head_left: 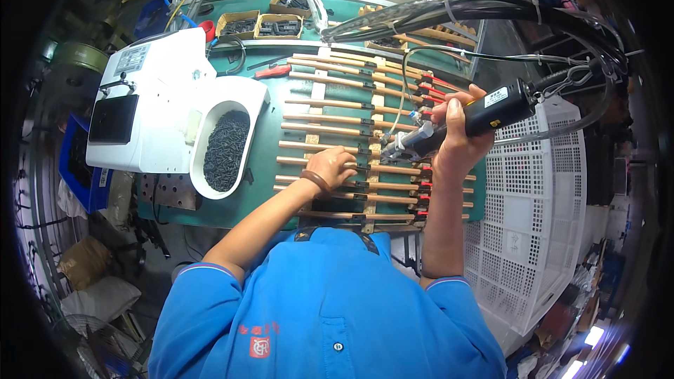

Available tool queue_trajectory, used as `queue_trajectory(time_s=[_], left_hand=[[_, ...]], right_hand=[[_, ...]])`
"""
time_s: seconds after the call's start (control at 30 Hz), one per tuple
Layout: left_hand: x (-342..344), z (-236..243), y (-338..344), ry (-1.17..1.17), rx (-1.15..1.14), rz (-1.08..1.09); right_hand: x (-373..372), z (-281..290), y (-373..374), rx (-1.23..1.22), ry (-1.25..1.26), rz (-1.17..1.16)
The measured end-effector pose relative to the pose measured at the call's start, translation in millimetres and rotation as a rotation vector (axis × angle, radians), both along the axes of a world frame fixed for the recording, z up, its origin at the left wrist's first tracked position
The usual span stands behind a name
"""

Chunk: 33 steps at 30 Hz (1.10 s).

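Note:
My right hand (460, 130) is wrapped round a black power screwdriver (500, 109) with a metal nose. Its tip comes down near the middle of a row of wooden rods (309, 127), close to the small black fittings on them. Just left of that tip, my left hand (333, 166) has its fingers curled down on one of the rods, partly hiding it. The rods lie side by side across light wooden strips (317, 91), with red and black pieces (425, 189) toward their right ends.
A white machine (151, 112) with a tray of dark screws (228, 151) stands at left. Cardboard boxes (279, 27) of black parts and a red-handled tool (272, 71) lie farther back. Black hoses (477, 14) arch overhead from the right. White plastic crates (523, 224) stand at right.

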<state>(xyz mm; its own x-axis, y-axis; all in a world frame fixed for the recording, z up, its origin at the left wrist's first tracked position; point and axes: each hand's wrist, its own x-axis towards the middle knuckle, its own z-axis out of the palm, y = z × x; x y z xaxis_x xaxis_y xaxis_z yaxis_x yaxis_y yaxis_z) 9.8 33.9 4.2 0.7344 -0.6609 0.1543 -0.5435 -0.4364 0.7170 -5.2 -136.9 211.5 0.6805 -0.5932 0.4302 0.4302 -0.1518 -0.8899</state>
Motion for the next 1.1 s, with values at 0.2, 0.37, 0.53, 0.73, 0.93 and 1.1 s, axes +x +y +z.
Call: queue_trajectory(time_s=[0.2, 0.37, 0.53, 0.73, 0.93, 1.1], left_hand=[[4, -21, -20, -0.148, 0.081, -0.099], [2, -21, -20, -0.174, 0.033, -0.086], [3, -22, -22, -0.126, 0.034, -0.097], [1, -16, -21, 0.216, -0.012, -0.003], [-1, -9, 18, 1.556, -0.683, 0.109], [-14, -9, 32, 1.869, -1.016, 0.171]], right_hand=[[-1, -9, 15, 0.032, 0.007, -0.001], [1, -12, 17, 0.072, 0.021, -0.017], [1, -18, 11, 0.132, 0.063, -0.03], [2, -20, 11, 0.143, 0.015, -0.017], [1, -14, 14, 0.095, 0.027, 0.008], [4, -13, 19, 0.061, 0.04, 0.012]])
